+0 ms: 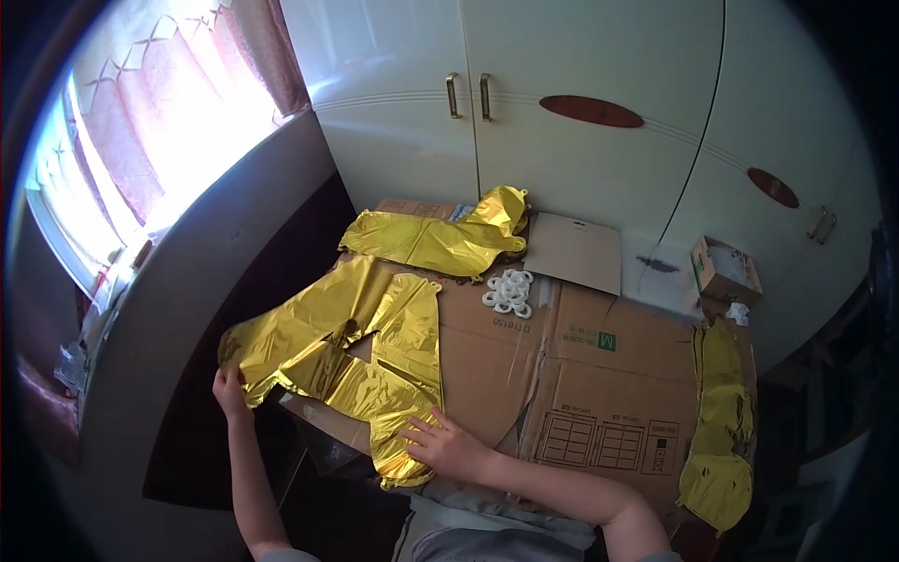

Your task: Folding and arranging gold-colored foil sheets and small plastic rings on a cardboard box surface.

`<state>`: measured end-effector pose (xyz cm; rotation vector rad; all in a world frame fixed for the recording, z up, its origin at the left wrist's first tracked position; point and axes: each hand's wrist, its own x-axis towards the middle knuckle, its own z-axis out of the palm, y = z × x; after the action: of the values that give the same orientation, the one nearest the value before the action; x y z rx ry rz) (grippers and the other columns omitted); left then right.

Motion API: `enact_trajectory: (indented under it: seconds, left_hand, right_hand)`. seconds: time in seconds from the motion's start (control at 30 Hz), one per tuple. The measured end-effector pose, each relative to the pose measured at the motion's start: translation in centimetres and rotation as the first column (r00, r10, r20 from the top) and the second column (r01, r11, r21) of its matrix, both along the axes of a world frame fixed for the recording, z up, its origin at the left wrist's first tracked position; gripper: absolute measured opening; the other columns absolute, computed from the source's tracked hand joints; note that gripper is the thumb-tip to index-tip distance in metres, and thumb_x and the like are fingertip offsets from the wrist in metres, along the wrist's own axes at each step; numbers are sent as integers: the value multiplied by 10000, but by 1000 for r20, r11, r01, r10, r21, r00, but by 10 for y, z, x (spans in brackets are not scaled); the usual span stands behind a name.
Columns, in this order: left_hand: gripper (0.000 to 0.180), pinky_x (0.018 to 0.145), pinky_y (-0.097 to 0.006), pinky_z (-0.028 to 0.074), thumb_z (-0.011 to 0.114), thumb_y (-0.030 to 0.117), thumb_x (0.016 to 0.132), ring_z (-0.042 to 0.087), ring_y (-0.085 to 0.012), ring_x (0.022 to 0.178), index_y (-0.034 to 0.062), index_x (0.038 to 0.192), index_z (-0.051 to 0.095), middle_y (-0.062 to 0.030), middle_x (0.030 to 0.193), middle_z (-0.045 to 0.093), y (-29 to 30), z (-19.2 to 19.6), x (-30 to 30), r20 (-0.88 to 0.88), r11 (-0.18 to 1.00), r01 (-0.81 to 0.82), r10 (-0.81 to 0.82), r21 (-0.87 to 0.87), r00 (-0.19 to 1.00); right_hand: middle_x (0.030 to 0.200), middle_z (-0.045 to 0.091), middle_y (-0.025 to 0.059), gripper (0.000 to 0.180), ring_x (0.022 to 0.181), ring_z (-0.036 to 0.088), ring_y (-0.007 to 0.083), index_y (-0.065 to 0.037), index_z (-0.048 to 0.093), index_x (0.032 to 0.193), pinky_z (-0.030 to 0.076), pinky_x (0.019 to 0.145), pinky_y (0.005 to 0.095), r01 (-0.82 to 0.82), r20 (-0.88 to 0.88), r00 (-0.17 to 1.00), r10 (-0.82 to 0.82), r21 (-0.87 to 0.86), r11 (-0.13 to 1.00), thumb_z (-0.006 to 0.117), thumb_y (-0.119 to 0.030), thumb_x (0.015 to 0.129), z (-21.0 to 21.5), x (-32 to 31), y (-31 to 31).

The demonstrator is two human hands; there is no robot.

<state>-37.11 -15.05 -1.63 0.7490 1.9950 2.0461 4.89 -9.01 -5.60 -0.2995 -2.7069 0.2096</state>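
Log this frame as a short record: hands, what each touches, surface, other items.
Left hand: grips the left edge of the flat gold foil balloon
Right hand: rests flat on the balloon's lower end
Surface: flattened cardboard
Other items: second gold balloon, third gold balloon, white rings, small open box

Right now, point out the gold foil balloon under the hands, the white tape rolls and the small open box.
gold foil balloon (405,330), head view, upper right panel.
white tape rolls (508,292), head view, cluster's middle.
small open box (726,272), head view, top flap.
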Motion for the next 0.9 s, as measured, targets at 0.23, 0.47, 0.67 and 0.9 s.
enact_trajectory:
  seconds: [0.23, 0.47, 0.67, 0.9]
  left_hand:
    - [94, 544, -207, 335, 578, 132, 850, 436, -48, 601, 46, 812, 574, 31, 684, 500, -51, -52, -14, 23, 991, -81, 84, -105, 996]
    - [455, 856, -333, 405, 619, 170, 792, 503, -197, 995, -17, 1170, 450, -116, 1098, 504, -49, -54, 11, -754, 724, -641, 266, -255, 601]
    - [856, 951, -386, 360, 821, 284, 575, 449, -324, 1123, 41, 1276, 395, -159, 1247, 456, -27, 57, 183, -393, 662, 631, -749, -405, 533]
    - [322, 671, -321, 428, 665, 8, 553, 582, -222, 702, 75, 864, 616, -29, 747, 618, -9, 80, 228, -731, 752, 378, -642, -541, 231]
  right_hand:
    - [1177, 557, 66, 170, 1188, 474, 234, -78, 571, 927, 337, 999, 517, 12, -51, 999, -14, -33, 999, 483, -168, 813, -3, -2, 0]
    - [936, 599, 51, 146, 1050, 549, 216, -89, 574, 903, 357, 987, 480, -7, -32, 999, 0, -232, 973, 499, -170, 808, 14, -5, 6]
    - [837, 592, 0, 123, 886, 588, 149, -117, 586, 872, 403, 930, 418, 41, -300, 953, -47, -26, 999, 521, -168, 781, 54, -8, 14]
    - [901, 592, -17, 151, 872, 576, 138, -131, 598, 903, 420, 837, 349, 113, -361, 931, -62, 121, 986, 544, -165, 766, 86, -14, 15]
